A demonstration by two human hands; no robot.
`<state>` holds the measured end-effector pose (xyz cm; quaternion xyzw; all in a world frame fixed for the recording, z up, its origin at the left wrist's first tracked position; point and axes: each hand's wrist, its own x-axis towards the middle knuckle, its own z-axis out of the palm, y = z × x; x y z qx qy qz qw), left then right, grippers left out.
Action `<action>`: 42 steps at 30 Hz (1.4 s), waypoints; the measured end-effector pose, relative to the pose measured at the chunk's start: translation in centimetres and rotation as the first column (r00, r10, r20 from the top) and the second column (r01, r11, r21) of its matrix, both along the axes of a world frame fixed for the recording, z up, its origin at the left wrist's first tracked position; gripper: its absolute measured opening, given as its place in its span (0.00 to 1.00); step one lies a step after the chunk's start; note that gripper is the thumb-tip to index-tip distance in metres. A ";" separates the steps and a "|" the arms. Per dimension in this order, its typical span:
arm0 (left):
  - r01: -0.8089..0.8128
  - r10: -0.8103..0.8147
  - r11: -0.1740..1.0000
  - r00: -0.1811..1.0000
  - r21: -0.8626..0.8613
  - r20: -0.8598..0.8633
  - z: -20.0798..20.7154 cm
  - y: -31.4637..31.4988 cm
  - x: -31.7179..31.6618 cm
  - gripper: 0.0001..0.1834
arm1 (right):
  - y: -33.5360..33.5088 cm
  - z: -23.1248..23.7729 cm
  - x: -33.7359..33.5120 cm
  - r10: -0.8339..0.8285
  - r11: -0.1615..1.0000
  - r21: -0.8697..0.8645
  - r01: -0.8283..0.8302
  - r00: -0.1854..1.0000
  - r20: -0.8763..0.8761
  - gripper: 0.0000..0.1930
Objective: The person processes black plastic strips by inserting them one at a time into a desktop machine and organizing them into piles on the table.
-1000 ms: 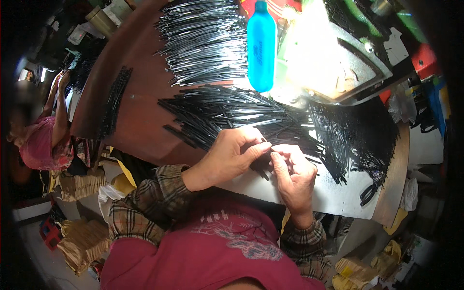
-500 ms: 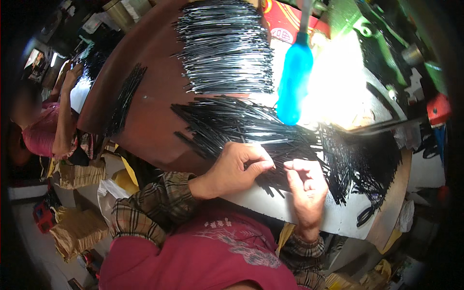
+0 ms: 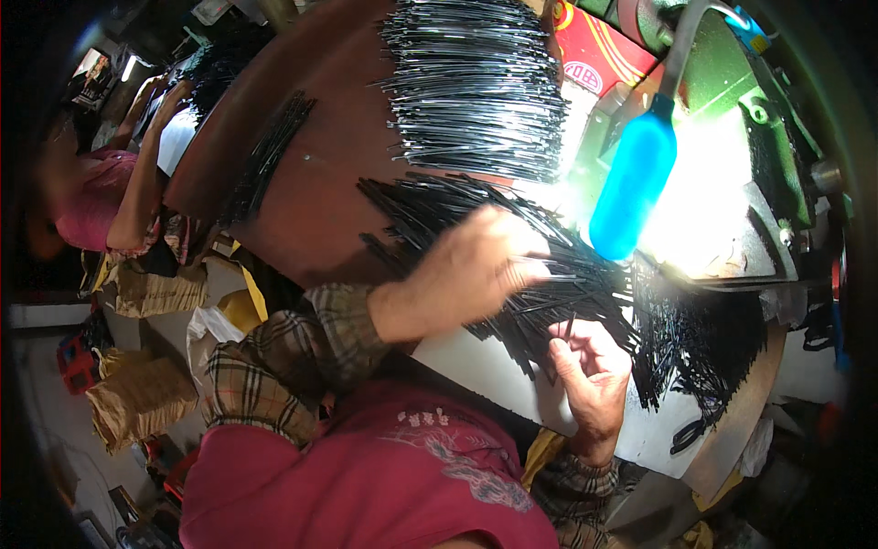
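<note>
On the brown bench (image 3: 320, 183), the left hand (image 3: 476, 270) presses flat on black rods (image 3: 476, 220) (steadying them), right hand (image 3: 594, 366) fingers pinching one just below.

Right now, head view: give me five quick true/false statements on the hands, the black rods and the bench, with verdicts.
1. The left hand rests on the heap of thin black rods. True.
2. The right hand lies flat and empty on the floor. False: it is raised at the white board's edge, fingers curled around a few rods.
3. A translucent blue plastic bottle hangs by the bright lamp glare. True.
4. The brown round tabletop carries no rods. False: a neat spread of rods lies on it.
5. Another person's arm shows at far left. True.
</note>
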<state>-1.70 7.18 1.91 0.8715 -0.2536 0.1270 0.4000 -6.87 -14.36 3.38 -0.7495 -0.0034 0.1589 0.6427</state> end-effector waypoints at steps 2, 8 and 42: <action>-0.156 0.141 0.977 0.984 0.143 0.111 -1.4 0.8 1.8 0.19 | 0.4 0.6 0.2 -0.027 1.000 0.000 0.027 0.999 -0.020 0.08; -0.197 0.177 0.963 0.977 0.184 0.118 -3.6 1.2 2.8 0.17 | -0.2 -0.4 0.0 -0.046 0.987 0.150 0.051 0.998 -0.039 0.10; -0.065 -0.035 0.943 0.957 -0.327 -0.289 -0.6 -3.3 2.2 0.13 | -0.6 -4.4 5.5 -0.284 0.958 0.189 0.216 0.809 0.515 0.07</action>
